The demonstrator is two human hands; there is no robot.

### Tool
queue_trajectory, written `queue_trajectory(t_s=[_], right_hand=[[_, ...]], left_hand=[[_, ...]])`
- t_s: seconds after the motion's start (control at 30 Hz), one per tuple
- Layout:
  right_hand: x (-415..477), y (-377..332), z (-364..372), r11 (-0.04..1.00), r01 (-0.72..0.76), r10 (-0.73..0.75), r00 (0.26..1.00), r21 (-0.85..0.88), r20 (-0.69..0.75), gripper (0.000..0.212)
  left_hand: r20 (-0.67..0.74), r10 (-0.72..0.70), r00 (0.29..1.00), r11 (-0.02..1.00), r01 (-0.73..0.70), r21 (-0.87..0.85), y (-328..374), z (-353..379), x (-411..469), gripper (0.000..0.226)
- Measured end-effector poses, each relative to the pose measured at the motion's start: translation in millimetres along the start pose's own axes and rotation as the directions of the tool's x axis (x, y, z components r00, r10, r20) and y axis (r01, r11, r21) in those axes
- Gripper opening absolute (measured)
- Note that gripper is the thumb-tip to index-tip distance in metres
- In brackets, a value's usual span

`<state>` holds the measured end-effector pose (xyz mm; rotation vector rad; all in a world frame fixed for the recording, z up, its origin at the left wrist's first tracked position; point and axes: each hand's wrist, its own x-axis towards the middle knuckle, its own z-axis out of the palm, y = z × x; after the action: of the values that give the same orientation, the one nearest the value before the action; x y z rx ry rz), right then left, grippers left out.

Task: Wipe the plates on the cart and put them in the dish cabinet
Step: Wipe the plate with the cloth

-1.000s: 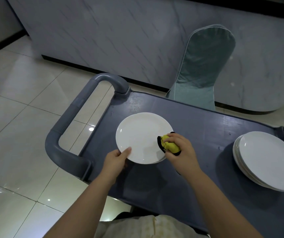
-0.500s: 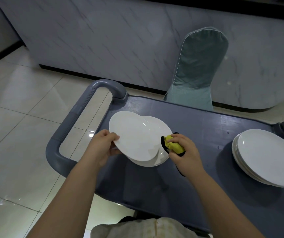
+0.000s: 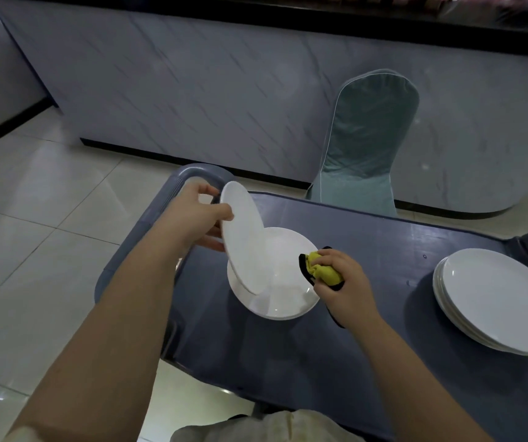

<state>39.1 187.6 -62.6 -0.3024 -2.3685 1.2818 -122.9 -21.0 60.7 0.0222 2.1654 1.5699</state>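
My left hand (image 3: 199,215) grips a white plate (image 3: 243,237) by its left rim and holds it steeply tilted above the cart. Under it another white plate (image 3: 285,282) lies flat on the dark blue cart top (image 3: 368,250). My right hand (image 3: 342,282) grips a bunched yellow cloth with a black edge (image 3: 321,269) at the right rim of that flat plate. A stack of white plates (image 3: 495,298) sits at the cart's right end.
The cart's grey handle (image 3: 122,260) curves round its left end, partly hidden by my left arm. A chair in a teal cover (image 3: 368,145) stands behind the cart against a marbled counter front (image 3: 224,90). Pale floor tiles (image 3: 32,218) spread to the left.
My left hand has lifted the top plate off the one beneath and tipped it up on edge, moving it up and left. My right hand with the cloth has stayed at the lower plate's rim.
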Motion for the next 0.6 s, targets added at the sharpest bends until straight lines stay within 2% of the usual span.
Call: queue_trajectory(t_s=[0.07,0.13,0.27,0.33,0.4,0.5,0.57,0.6], right_hand=[[-1.7,0.7,-3.2,1.0,-0.022,0.022,0.999,0.006,-0.023,0.042],[-1.9,1.2,-9.1,0.998,-0.054,0.056,0.997,0.031,-0.061,0.044],[0.7,2.8,-21.0,0.988,-0.114,0.13,0.98,0.105,-0.152,0.04],[6.4,-0.1,-21.9,0.986,-0.112,0.129,0.982,0.124,-0.135,0.036],[18.7,-5.6,-15.4,0.995,-0.054,0.059,0.996,0.079,-0.07,0.031],[40.0,-10.5,5.9,0.991,0.059,-0.052,0.997,-0.123,0.061,0.027],[39.4,-16.7,18.7,0.961,0.089,-0.057,0.99,-0.264,0.126,0.031],[32.0,-20.2,21.4,0.949,0.151,-0.105,0.979,-0.277,0.173,0.035]], left_hand=[[0.01,-0.025,1.0,0.99,0.026,-0.135,-14.2,-15.8,-3.7,0.047],[0.076,-0.072,0.995,0.947,0.092,-0.307,-43.6,-28.0,-9.2,0.051],[0.261,-0.158,0.952,0.739,0.289,-0.608,-107.9,-9.4,-27.2,0.067],[0.318,-0.151,0.936,0.691,0.33,-0.643,-121.6,14.6,-35.6,0.071],[0.36,-0.129,0.924,0.694,0.344,-0.633,-124.3,37.1,-41.7,0.074],[0.424,-0.066,0.903,0.721,0.337,-0.606,-118.5,65.0,-45.9,0.075],[0.429,-0.026,0.903,0.731,0.31,-0.608,-112.0,79.8,-42.1,0.075],[0.421,-0.01,0.907,0.735,0.292,-0.612,-108.8,84.9,-38.6,0.074]])
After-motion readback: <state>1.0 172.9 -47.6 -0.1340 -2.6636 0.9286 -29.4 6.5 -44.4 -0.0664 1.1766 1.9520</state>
